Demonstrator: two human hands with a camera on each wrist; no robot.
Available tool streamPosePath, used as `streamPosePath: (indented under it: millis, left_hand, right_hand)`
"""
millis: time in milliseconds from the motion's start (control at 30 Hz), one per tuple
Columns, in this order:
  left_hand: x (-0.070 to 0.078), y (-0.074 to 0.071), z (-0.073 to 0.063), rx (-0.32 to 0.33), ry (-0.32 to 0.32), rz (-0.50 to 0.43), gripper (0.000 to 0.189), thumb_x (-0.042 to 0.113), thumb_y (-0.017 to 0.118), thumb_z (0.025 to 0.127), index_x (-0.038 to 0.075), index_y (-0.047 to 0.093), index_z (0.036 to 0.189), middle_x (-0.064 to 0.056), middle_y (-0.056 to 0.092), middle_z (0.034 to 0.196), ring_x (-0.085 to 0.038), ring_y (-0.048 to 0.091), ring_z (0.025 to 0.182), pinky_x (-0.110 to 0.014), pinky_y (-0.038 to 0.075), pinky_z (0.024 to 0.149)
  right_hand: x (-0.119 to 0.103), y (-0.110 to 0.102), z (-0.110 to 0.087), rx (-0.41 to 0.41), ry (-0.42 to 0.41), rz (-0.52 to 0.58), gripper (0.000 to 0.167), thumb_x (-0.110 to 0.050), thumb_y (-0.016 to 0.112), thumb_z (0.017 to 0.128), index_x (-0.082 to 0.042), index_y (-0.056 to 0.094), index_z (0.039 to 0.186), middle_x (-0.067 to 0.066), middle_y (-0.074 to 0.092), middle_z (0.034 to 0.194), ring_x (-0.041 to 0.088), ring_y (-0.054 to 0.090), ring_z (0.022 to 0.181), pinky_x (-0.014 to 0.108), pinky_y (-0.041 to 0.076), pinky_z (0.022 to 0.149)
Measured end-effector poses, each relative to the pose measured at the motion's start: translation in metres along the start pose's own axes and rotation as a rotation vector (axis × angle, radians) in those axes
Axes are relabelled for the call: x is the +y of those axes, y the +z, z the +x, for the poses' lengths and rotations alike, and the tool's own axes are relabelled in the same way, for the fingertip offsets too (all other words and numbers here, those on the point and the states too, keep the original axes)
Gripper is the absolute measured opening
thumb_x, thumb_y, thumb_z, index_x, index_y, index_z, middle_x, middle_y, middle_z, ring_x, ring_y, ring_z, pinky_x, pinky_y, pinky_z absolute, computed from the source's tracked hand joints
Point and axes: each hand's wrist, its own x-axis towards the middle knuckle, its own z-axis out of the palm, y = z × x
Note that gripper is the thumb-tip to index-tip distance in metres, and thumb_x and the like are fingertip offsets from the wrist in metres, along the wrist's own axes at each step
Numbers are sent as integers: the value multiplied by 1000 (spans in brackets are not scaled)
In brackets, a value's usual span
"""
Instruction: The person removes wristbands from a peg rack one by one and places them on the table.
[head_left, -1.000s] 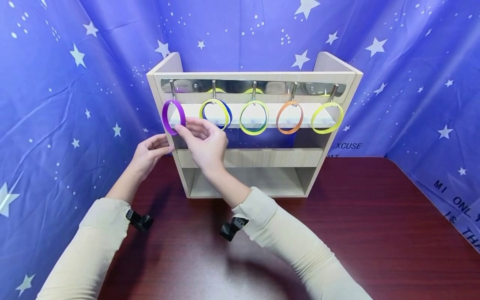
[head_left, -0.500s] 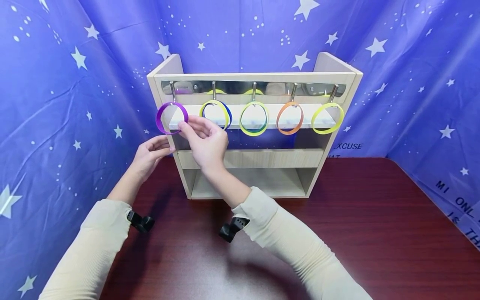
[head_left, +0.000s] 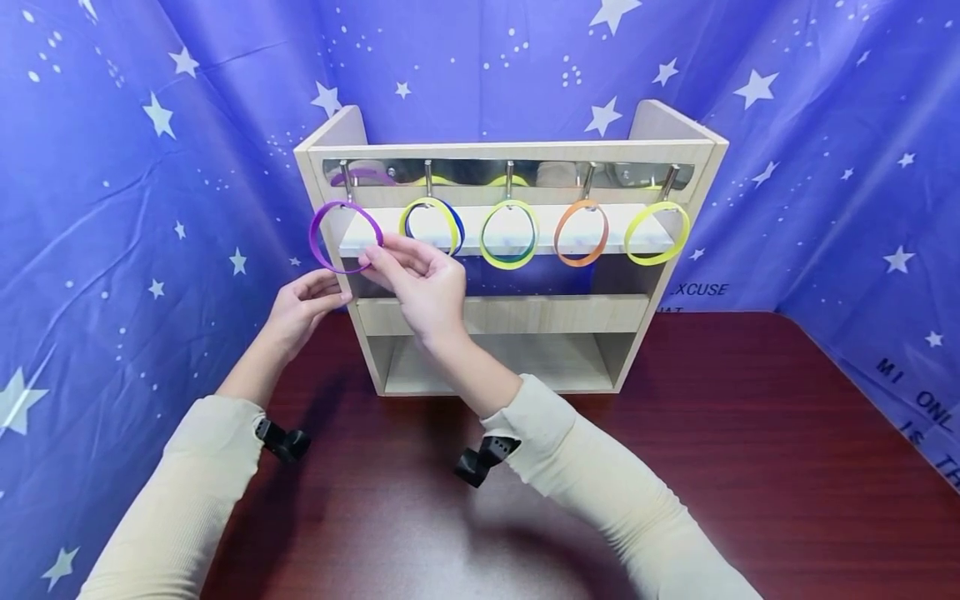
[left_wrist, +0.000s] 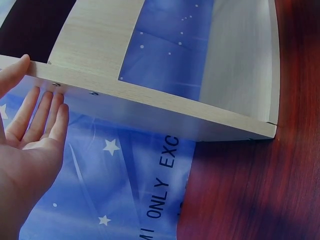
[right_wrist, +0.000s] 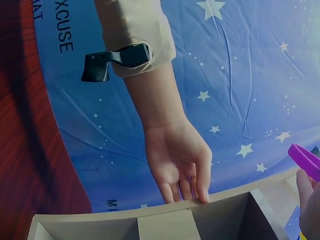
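Note:
In the head view my right hand pinches a purple wristband at its lower right, between thumb and fingers. The band's top lies at the tip of the leftmost hook; I cannot tell whether the hook passes through it. The right wrist view catches only part of the purple wristband and the right hand at its edge. My left hand touches the wooden rack's side panel, its thumb at the front edge and its fairly straight fingers against the outer face.
Other hooks on the metal strip carry a yellow band with a blue band, a yellow-green band, an orange band and a yellow band. The rack stands on a dark red table before a starry curtain.
The purple wristband has turned to face the camera more fully, and its right side has shifted slightly right with my right hand. My left hand stays at the rack's side.

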Motion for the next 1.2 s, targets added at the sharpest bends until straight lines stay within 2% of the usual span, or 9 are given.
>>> streamPosePath:
  millis: [67, 233, 300, 400, 500, 767, 1033, 1200]
  left_hand:
    - [1, 0, -1, 1, 3, 5, 32, -8, 60, 86, 22, 65, 97, 12, 69, 92, -2, 61, 91, -11, 51, 82]
    - [1, 0, -2, 0, -7, 21, 31, -7, 60, 87, 22, 64, 98, 13, 68, 94, -1, 60, 92, -10, 51, 83]
    - [1, -1, -2, 3, -14, 34, 31, -5, 61, 87, 23, 64, 99, 14, 68, 94, -1, 59, 93, -10, 50, 83]
    - [1, -1, -3, 7, -18, 43, 30, -4, 62, 87, 22, 63, 100, 14, 67, 95, -2, 58, 94, -10, 50, 83]
    - [1, -2, -4, 11, -18, 45, 30, -4, 62, 87, 22, 62, 100, 14, 67, 95, -2, 58, 94, -9, 50, 82]
    - [-1, 0, -2, 9, -8, 44, 30, -5, 60, 87, 23, 62, 99, 15, 66, 94, -1, 58, 95, -10, 50, 83]
    - [-1, 0, -4, 10, -21, 44, 30, -4, 61, 88, 23, 62, 99, 15, 67, 94, -1, 59, 93, -9, 50, 82]
    - [-1, 1, -2, -2, 3, 13, 31, -7, 59, 87, 22, 64, 97, 13, 69, 93, -1, 61, 90, -11, 51, 82]
  right_hand:
    - [-1, -3, 0, -9, 23, 12, 29, 11, 64, 84, 21, 59, 111, 44, 60, 102, 9, 70, 68, 41, 59, 79]
    - [-5, -8, -1, -19, 51, 22, 30, 11, 64, 84, 20, 58, 113, 40, 64, 98, 10, 71, 68, 42, 59, 80]
    - [-6, -8, -2, -22, 60, 28, 31, 11, 64, 84, 20, 58, 113, 32, 69, 90, 11, 71, 67, 43, 59, 80]
    - [-7, -8, -2, -25, 72, 45, 30, 11, 64, 84, 20, 58, 112, 13, 73, 77, 10, 70, 66, 44, 59, 80]
    - [-8, -7, -2, -29, 81, 69, 30, 11, 63, 85, 21, 58, 113, 4, 71, 73, 11, 70, 67, 44, 58, 81]
    - [-10, -3, 0, -30, 99, 94, 32, 10, 63, 86, 20, 57, 115, 6, 72, 75, 11, 71, 68, 43, 58, 82]
    - [-9, -4, -1, -34, 113, 84, 29, 9, 63, 86, 18, 59, 113, 1, 71, 73, 10, 71, 68, 43, 58, 83]
    - [-7, -2, 0, -52, 98, 96, 30, 12, 61, 86, 21, 56, 115, -1, 70, 70, 10, 70, 67, 44, 57, 83]
